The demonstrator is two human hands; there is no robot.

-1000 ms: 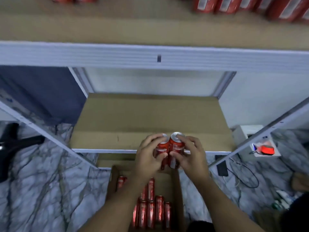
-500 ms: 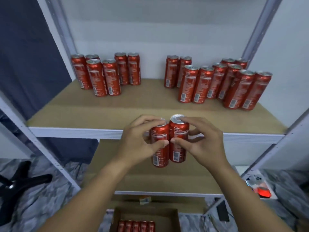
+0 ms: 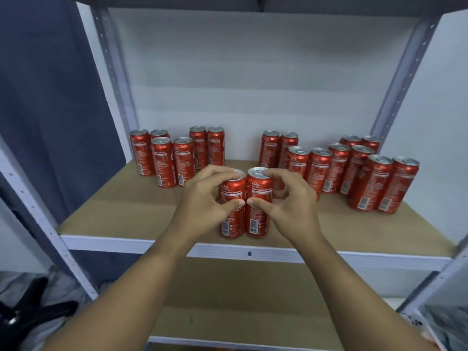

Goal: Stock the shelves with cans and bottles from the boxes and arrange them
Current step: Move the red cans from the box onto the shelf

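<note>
Two red cola cans stand side by side near the front of the wooden shelf board. My left hand grips the left can, thumb in front and fingers over its top. My right hand grips the right can the same way. Whether the can bottoms touch the board or hover just above it is unclear. Behind them stand several red cans in a left group and a larger right group.
Grey metal uprights frame the shelf, with a white front rail below the board. A lower wooden shelf lies beneath. A dark blue curtain hangs at left; a black chair base sits on the floor.
Both hands lifted the two cans from above the box, past the lower shelf, up to the front of the stocked shelf. My view tilted upward and the box dropped out of sight.
</note>
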